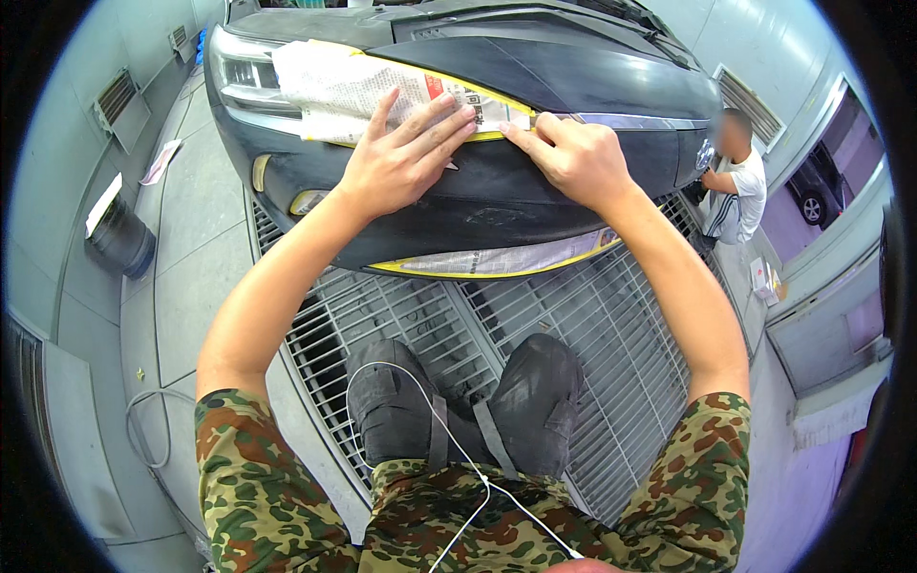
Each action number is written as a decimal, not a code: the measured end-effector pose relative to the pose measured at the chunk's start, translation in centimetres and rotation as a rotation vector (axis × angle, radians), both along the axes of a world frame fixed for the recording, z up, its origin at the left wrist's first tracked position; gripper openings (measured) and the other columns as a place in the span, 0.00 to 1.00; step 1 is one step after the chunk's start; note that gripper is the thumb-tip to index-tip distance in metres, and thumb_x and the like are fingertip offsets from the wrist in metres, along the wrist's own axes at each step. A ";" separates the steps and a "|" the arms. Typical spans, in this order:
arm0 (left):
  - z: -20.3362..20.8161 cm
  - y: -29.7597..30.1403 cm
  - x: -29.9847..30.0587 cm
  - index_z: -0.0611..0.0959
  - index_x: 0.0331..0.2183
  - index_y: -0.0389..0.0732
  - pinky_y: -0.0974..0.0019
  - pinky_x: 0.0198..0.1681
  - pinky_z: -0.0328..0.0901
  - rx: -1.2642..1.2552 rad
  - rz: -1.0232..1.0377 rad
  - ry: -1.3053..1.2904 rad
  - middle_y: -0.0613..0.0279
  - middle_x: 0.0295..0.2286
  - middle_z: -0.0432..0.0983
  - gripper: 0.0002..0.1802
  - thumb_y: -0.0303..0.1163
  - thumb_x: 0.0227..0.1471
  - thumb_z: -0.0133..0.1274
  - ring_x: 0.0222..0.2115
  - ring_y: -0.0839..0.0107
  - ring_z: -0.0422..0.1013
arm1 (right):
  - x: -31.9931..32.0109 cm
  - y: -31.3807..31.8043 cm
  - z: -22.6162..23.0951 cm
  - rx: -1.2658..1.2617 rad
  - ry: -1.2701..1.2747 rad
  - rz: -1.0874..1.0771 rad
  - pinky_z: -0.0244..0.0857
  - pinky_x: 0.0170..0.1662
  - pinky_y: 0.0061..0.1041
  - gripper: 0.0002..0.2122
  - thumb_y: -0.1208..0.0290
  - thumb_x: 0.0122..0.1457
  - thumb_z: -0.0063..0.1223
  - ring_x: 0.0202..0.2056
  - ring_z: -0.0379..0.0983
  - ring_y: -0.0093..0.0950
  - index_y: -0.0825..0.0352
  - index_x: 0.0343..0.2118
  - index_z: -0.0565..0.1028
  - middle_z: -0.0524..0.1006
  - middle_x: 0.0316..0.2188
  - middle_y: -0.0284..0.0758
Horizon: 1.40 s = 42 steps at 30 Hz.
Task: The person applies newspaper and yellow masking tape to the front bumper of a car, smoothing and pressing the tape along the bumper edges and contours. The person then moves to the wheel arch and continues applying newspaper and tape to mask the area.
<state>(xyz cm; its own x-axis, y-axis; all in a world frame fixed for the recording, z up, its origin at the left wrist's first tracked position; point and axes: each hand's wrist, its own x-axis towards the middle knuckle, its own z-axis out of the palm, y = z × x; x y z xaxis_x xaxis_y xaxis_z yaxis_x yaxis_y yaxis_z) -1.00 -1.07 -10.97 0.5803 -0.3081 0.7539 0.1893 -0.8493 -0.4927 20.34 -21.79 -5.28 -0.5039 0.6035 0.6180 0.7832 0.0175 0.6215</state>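
A sheet of newspaper (pixel 330 86) edged with yellow masking tape (pixel 482 89) covers part of the dark car front (pixel 535 76), beside the headlight (pixel 250 72). My left hand (pixel 396 162) lies flat on the paper's lower right part, fingers spread. At the paper's narrow right end, my right hand (pixel 581 160) is closed, thumb and curled forefinger at the tape's tip. Whatever the fingers pinch there is hidden. A shiny trim strip (pixel 640 121) runs rightward from that hand. Lower on the bumper (pixel 478 215), another taped newspaper strip (pixel 506 262) covers the lower opening.
Metal floor grating (pixel 621 353) lies under my knees. A co-worker (pixel 740 181) crouches at the car's right side. To the left stands a dark bin (pixel 122 234); a hose (pixel 143 430) lies on the floor. A white cable (pixel 439 411) hangs before me.
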 end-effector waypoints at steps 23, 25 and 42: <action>-1.2 3.3 -4.0 0.83 0.57 0.50 0.44 0.72 0.53 -0.223 -0.072 -0.354 0.61 0.61 0.75 0.29 0.36 0.53 0.68 0.64 0.59 0.69 | -3.4 1.8 -0.3 -0.067 -0.056 -0.077 0.75 0.31 0.25 0.22 0.69 0.59 0.56 0.35 0.81 0.27 0.56 0.57 0.82 0.81 0.42 0.31; -1.5 4.6 -5.4 0.80 0.59 0.45 0.46 0.68 0.58 -0.398 -0.025 -0.547 0.52 0.59 0.75 0.32 0.38 0.54 0.70 0.62 0.52 0.68 | -3.0 1.9 -0.1 -0.070 -0.035 -0.048 0.74 0.30 0.23 0.22 0.69 0.59 0.57 0.34 0.81 0.27 0.54 0.58 0.82 0.81 0.42 0.31; 0.1 8.0 -10.0 0.57 0.73 0.37 0.62 0.67 0.60 -1.696 -0.735 -0.291 0.52 0.50 0.84 0.51 0.33 0.59 0.69 0.54 0.68 0.77 | -2.3 1.3 -1.1 0.096 0.467 0.048 0.75 0.31 0.32 0.21 0.66 0.53 0.74 0.31 0.81 0.33 0.61 0.48 0.77 0.79 0.38 0.32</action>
<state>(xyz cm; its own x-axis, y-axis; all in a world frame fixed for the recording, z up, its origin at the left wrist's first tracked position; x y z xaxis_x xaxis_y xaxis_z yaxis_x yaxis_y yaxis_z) -10.98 6.90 -10.84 0.5101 0.6824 0.5236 -0.4823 -0.2772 0.8310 18.07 -20.44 -6.36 -0.1851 0.5151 0.8369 0.9788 0.0202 0.2040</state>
